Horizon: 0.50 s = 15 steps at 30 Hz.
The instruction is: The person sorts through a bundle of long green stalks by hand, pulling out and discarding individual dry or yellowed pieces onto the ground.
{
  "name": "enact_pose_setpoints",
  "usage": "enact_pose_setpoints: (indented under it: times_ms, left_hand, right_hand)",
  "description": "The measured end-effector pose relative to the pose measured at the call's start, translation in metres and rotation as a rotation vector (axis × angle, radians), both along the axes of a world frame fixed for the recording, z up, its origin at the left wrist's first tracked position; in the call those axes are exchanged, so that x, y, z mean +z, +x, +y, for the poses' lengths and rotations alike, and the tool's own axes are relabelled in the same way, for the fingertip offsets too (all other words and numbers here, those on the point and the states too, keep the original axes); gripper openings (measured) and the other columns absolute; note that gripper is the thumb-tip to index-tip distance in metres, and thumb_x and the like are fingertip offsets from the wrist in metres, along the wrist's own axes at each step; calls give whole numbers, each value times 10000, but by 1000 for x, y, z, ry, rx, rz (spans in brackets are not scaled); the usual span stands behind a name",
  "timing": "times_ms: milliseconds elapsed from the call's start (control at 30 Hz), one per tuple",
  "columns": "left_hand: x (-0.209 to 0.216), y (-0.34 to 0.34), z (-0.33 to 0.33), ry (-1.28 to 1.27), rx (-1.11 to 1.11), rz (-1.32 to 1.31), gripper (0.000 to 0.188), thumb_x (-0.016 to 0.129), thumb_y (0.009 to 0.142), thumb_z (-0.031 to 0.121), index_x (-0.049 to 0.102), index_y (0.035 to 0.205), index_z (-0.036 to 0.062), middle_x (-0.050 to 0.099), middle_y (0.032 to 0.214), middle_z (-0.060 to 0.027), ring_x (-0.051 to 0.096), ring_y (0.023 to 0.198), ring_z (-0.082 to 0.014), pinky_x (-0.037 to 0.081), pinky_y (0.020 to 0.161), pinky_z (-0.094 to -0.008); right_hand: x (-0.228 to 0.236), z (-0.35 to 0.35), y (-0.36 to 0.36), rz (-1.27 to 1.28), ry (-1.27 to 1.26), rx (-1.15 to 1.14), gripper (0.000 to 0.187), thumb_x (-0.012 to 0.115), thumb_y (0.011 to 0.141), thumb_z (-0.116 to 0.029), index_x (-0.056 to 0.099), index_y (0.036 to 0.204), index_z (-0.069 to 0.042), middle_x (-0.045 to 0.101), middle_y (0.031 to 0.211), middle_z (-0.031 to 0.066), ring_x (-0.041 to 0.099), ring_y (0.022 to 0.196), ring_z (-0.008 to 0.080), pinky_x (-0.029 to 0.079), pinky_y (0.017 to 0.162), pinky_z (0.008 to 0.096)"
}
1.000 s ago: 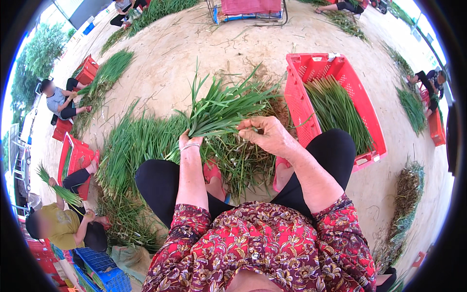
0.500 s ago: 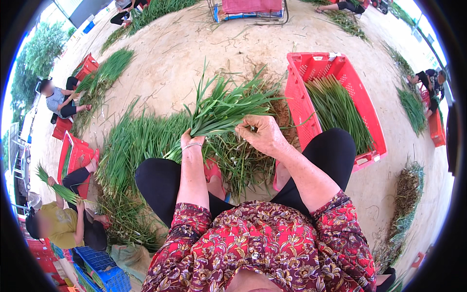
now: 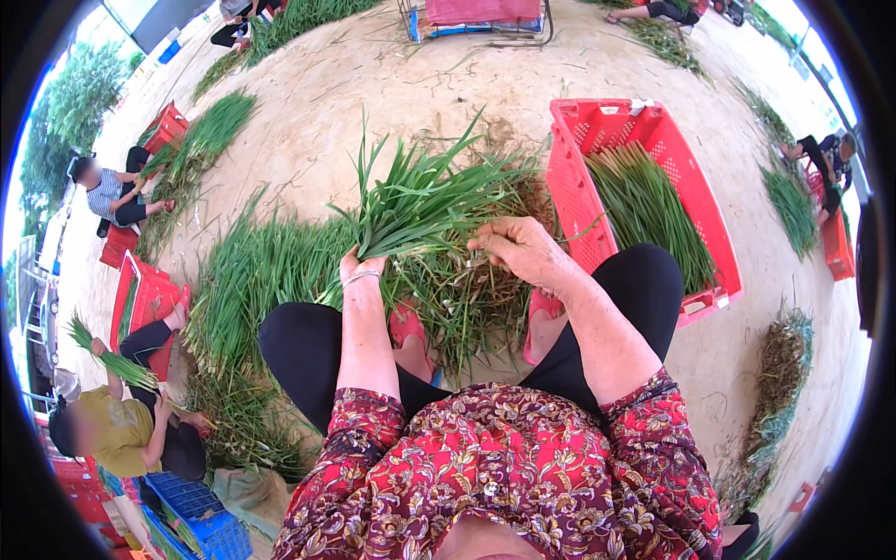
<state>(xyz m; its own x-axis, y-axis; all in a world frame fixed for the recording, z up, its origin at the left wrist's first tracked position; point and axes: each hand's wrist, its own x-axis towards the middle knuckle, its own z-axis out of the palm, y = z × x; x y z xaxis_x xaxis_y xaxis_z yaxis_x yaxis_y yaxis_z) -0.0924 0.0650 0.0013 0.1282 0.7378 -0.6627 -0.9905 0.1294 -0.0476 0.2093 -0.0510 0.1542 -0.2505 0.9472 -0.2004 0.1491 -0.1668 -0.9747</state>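
Note:
My left hand [image 3: 357,266] is closed round the lower end of a bunch of garlic chives [image 3: 411,201], whose long flat leaves fan up and to the right. To the right of the bunch, my right hand [image 3: 525,250] has its thumb and fingers pinched together; anything between them is too small to make out. Below both hands lies a heap of trimmed leaves and dry waste [image 3: 471,303]. A larger pile of chives [image 3: 271,257] spreads to the left of my left forearm.
A red plastic crate [image 3: 583,210] stands at my right knee, with upright chives [image 3: 653,210] packed in it. A person in a yellow top [image 3: 121,434] sits at the left, near a blue crate [image 3: 201,518]. Other people sit farther off beside piles and crates.
My right hand has moved slightly right and down, away from the bunch. My left hand has shifted a little left, and the leaves now stand more upright and spread.

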Motion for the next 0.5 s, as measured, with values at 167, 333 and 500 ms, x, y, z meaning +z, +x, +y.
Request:
enact_pose_setpoints:
  times_ms: [167,333,500]
  left_hand:
    - [2,4,-1,0,14,51,476,282,949,171,446,1371,23,394,1457,-213,345,1360,-399,243,1120,-590]
    - [-1,4,-2,38,2,49,476,284,959,190,434,1363,-11,389,1453,-232,333,1364,-409,229,1118,-609]
    - [-3,4,0,89,-38,-43,487,279,953,197,440,1363,-11,377,1458,-239,331,1362,-421,217,1124,-610]
  right_hand:
    - [2,-3,-8,103,-111,49,297,531,980,-204,636,1144,22,659,915,3,507,675,38,421,563,201]
    - [-5,4,-16,38,-36,48,309,498,997,-235,645,1134,0,566,775,-13,499,653,44,411,552,209]
    - [-19,14,-30,23,38,-11,272,546,974,-230,659,1076,-4,533,693,-30,475,629,62,400,549,240]
